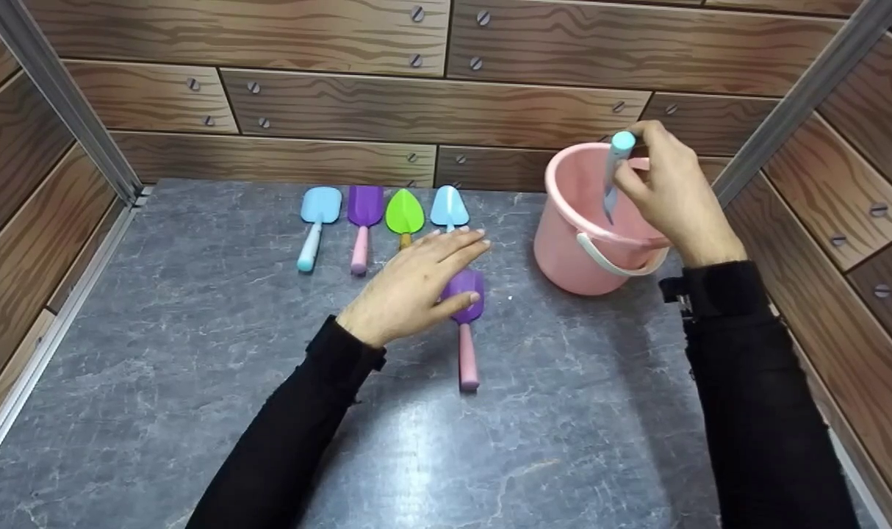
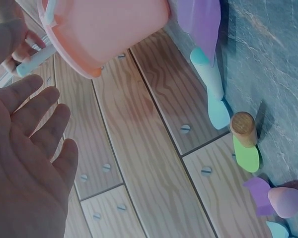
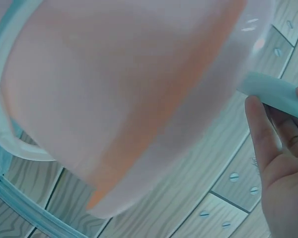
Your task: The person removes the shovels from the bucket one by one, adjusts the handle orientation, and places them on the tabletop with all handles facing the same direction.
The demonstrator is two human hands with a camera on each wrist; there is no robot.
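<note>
My right hand (image 1: 674,195) pinches the light blue handle of a toy trowel (image 1: 618,158) between thumb and fingers. Its blade points down inside the mouth of a pink bucket (image 1: 574,253). In the right wrist view the trowel's handle (image 3: 275,94) lies across the fingers, while the bucket wall hides the blade. My left hand (image 1: 416,283) is spread, palm down, with nothing in its grip. It overlaps a purple toy shovel (image 1: 468,356) with a pink handle, and hides the handle of a light blue trowel (image 1: 449,206) behind it.
Left of the light blue trowel, a green trowel (image 1: 404,211), another purple shovel (image 1: 365,206) and a blue shovel (image 1: 319,206) lie in a row. The bucket's white handle (image 1: 615,264) hangs at its front. Wood-patterned walls (image 1: 343,103) enclose the grey marbled surface (image 1: 159,367).
</note>
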